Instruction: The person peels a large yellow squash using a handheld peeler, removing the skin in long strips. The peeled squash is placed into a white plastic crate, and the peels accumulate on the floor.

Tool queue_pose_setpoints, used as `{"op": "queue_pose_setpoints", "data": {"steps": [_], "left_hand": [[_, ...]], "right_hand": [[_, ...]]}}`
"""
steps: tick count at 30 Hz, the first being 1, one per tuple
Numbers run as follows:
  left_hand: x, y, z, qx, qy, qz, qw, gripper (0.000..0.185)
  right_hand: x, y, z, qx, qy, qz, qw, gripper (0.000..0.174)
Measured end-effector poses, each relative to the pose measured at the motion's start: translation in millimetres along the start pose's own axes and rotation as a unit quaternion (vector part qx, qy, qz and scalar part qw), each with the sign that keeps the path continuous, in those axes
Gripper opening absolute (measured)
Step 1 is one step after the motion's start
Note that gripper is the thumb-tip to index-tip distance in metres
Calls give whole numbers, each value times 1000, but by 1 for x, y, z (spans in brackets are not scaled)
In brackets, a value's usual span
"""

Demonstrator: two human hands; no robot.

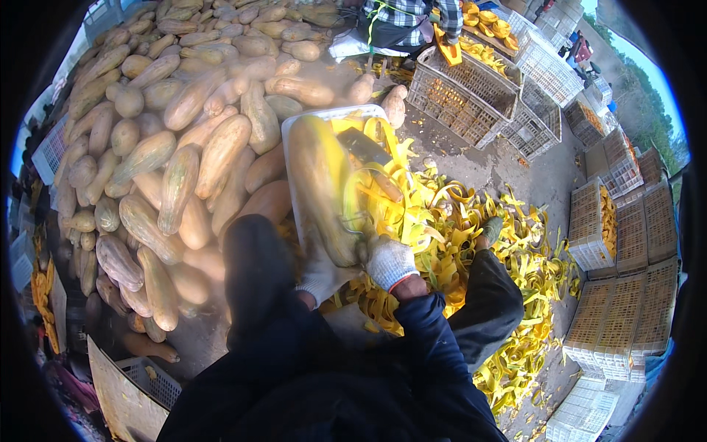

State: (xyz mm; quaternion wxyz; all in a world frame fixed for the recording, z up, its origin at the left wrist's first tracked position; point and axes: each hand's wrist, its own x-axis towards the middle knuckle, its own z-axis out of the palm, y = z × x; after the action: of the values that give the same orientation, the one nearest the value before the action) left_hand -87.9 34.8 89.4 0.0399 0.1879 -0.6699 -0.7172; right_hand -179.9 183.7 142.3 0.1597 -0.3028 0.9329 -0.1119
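A long squash (pixel 316 171) lies lengthwise over a white plastic tub (pixel 293 182), with bright yellow flesh bared along its right side. My left hand (pixel 325 276), in a white knit glove, holds the squash's near end from the left and below. My right hand (pixel 391 261), gloved too, is closed at the right of that end on a peeler, whose curved metal frame (pixel 352 222) shows against the squash. A green and yellow strip of peel curls up beside it. In the tub, a cleaver with a dark blade (pixel 363 146) and a wooden handle (pixel 388 188) rests on peel strips.
Whole squashes (pixel 223 154) are heaped on the left. Peel strips (pixel 519 287) cover the ground at right, around my foot. Plastic crates (pixel 464 99) stand ahead, near another person in a checked shirt (pixel 406 19). Stacked crates (pixel 613 315) line the right side.
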Motion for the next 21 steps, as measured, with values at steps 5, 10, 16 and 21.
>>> {"op": "queue_pose_setpoints", "data": {"steps": [5,10,16,21], "left_hand": [[0,-9,4,59,37,79,994,95],[13,-28,-3,78,36,27,996,133],[16,-38,-8,76,28,79,994,123],[7,-19,-11,237,55,113,963,112]], "right_hand": [[-131,27,30,-56,-95,-47,993,49],[-138,49,-3,38,83,39,995,53],[55,32,-73,42,211,-138,967,55],[254,-34,-102,-6,124,-189,974,43]]}}
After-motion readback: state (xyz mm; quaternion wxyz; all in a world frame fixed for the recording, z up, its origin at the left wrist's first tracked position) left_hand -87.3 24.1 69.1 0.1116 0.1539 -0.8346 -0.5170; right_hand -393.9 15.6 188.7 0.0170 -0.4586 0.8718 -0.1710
